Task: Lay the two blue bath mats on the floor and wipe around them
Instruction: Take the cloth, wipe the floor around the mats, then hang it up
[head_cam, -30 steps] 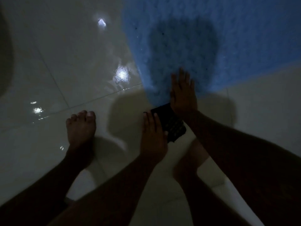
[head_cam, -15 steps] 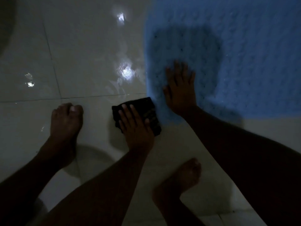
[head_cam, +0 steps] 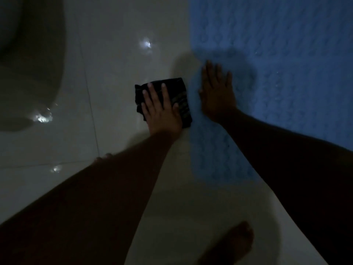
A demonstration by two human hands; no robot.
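Blue textured bath mat [head_cam: 286, 92]: one in view.
Dark folded cloth [head_cam: 181, 100]: one.
Bare hands: two, left hand [head_cam: 162, 111] and right hand [head_cam: 217, 94].
Bare feet: two, near foot [head_cam: 235, 243] and far foot [head_cam: 103, 156], of which only the toes show.

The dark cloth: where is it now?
In the head view, the dark cloth lies mid-frame on the floor tiles, under the left hand, left of the blue mat.

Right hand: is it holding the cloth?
No, the right hand lies flat on the blue bath mat, while the dark cloth sits under the left hand on the floor tile.
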